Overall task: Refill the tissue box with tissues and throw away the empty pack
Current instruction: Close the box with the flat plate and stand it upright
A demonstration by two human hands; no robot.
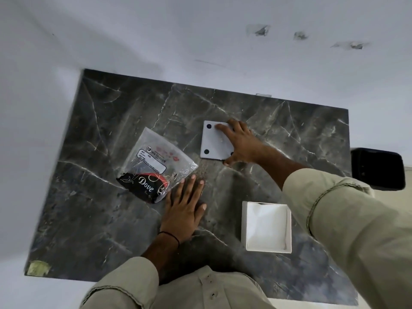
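A white square tissue box (266, 227) stands open on the dark marble table, with white tissues inside it. Its flat white lid (213, 140), with dark round pads at the corners, lies farther back on the table. My right hand (239, 142) rests spread over the lid's right side, thumb at its near corner. An empty clear plastic tissue pack (156, 165) with a black and red printed end lies flat to the left. My left hand (185, 207) lies flat on the table, fingers apart, fingertips touching the pack's near right edge.
The dark marble table (100, 219) stands against a white wall. A black bin (379, 168) sits beyond the table's right edge. A yellowish patch (38, 267) marks the table's near left corner.
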